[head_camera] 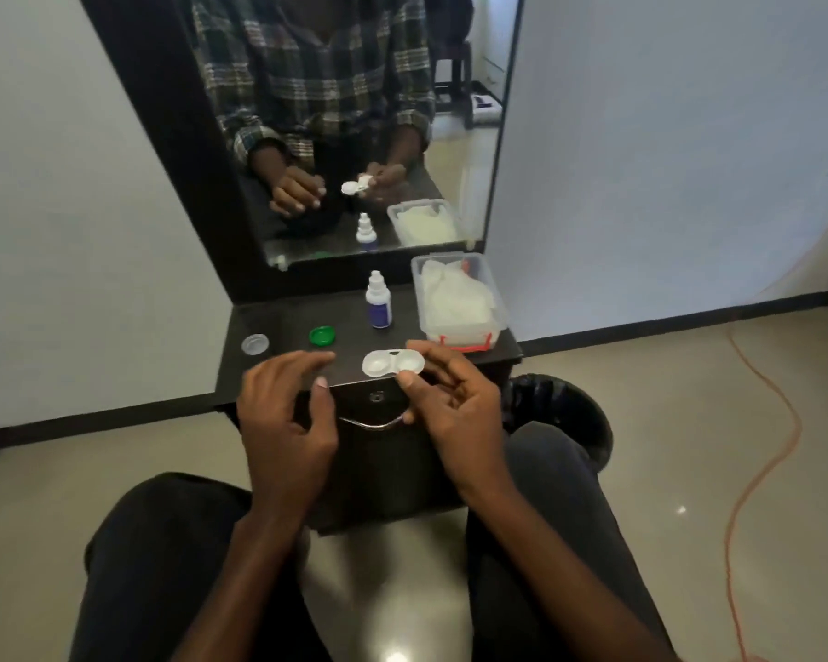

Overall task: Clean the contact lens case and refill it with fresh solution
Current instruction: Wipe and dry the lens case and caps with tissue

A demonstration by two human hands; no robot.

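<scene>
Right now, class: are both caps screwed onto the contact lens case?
No. The contact lens case, pinched by the right hand, shows two open wells; the green cap and clear cap lie on the table.

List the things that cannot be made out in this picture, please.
- Head view: whether the wells of the lens case hold liquid; too small and pale.
- Head view: the label on the solution bottle; too small and blurred.
- Head view: what the clear box holds under the white sheets; they cover it.
- Head view: the right hand hides the case's right end.

Open lens case [393,363] in right hand [455,413]
</scene>
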